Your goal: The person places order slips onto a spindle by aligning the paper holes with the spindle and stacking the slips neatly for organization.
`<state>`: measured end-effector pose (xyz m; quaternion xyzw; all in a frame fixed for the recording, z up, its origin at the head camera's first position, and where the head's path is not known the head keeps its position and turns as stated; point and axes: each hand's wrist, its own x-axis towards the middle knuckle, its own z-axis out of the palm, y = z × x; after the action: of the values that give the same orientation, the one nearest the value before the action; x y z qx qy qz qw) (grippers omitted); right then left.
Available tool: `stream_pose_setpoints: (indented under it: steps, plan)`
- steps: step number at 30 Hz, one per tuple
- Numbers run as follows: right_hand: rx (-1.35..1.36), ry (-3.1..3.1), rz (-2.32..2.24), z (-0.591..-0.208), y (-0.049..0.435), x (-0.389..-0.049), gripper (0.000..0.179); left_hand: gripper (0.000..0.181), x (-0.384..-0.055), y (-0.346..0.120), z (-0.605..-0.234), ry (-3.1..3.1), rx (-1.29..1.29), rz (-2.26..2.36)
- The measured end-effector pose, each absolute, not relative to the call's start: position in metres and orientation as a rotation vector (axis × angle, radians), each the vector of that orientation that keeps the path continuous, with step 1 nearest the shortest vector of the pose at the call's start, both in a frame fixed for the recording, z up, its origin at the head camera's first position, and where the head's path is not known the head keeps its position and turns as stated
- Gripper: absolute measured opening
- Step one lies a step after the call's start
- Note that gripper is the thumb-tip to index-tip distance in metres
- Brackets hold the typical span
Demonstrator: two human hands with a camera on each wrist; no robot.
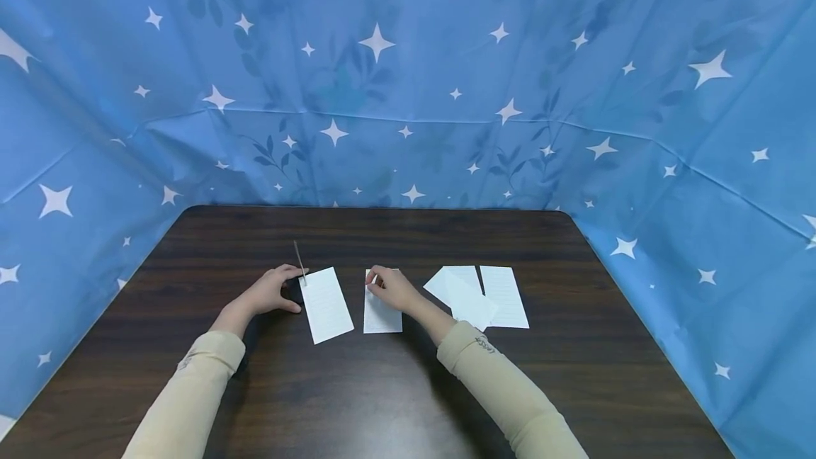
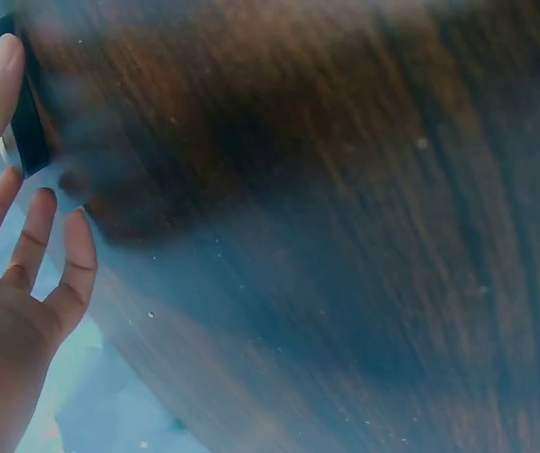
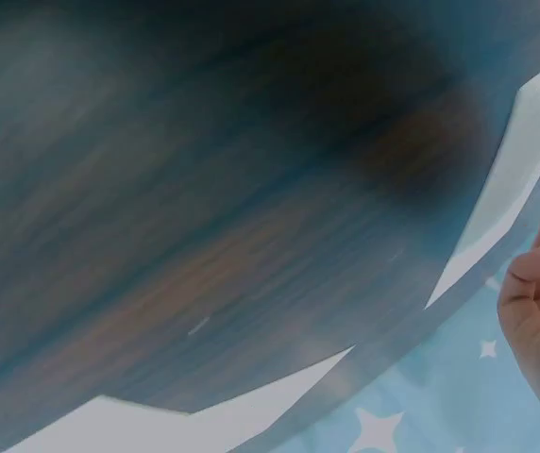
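Observation:
My left hand (image 1: pixel 273 292) reaches around a dark block (image 2: pixel 30 123), thumb in front and fingers behind. A thin rod (image 1: pixel 298 258) rises from this block, leaning slightly. At the rod's foot a tilted white lined sheet of paper (image 1: pixel 327 305) has its upper left corner, partly over the dark block; whether the rod pierces it is too small to tell. To the right, my right hand (image 1: pixel 397 290) is over another white sheet of paper (image 1: pixel 382 319), its curled fingertips pinching at the upper left corner. The right wrist view shows the hand's curled fingers (image 3: pixel 534 278) only at the edge.
Further right lie several more white sheets (image 1: pixel 506 297), some overlapping. All sit on a dark wood-grain table (image 1: pixel 382 402) with rounded far corners. Behind it hangs a blue curtain (image 1: pixel 408 91) with white stars. My right forearm crosses just in front of the right-hand sheets.

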<state>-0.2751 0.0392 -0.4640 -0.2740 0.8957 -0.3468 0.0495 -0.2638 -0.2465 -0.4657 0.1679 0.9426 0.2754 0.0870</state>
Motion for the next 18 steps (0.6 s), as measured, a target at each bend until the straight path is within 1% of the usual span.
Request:
stream_pose_setpoints:
  steps: [8,13,16,18]
  plan:
    - [-0.795,2.789,-0.985,-0.468,0.062,-0.282,0.007,0.065,-0.265,-0.242,-0.463,2.851,0.541,0.725]
    - [-0.820,2.794,-0.987,-0.468,0.067,-0.283,0.008,0.064,-0.265,-0.243,-0.463,2.863,0.557,0.702]
    - [-0.868,2.807,-0.941,-0.466,0.070,-0.283,0.014,0.063,-0.265,-0.243,-0.464,2.865,0.551,0.703]
    - [-0.893,2.820,-0.864,-0.466,0.071,-0.282,0.021,0.063,-0.265,-0.243,-0.464,2.869,0.557,0.700]
